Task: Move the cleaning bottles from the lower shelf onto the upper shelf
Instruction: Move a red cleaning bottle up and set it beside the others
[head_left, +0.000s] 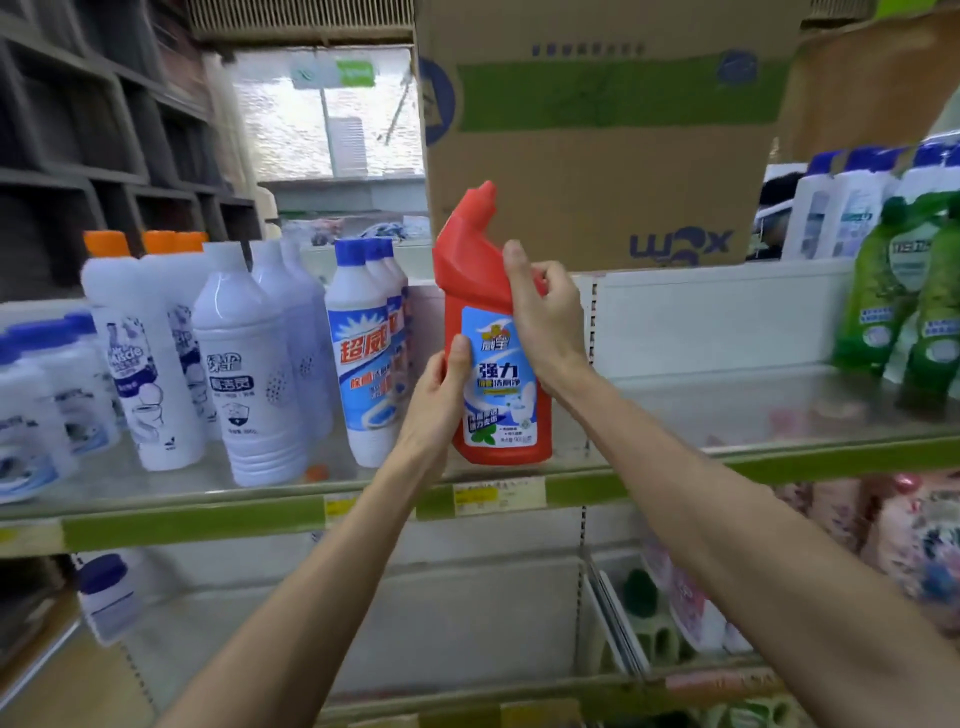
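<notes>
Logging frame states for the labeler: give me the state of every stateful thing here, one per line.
red bottle: upright, capped, base at the upper shelf front edge, held in both hands
left hand: grip on the bottle's lower left side
right hand: grip around the bottle's neck
white bottles: upright, capped, on the shelf
green bottles: standing at right, leaning in the wide view
cardboard box: closed
</notes>
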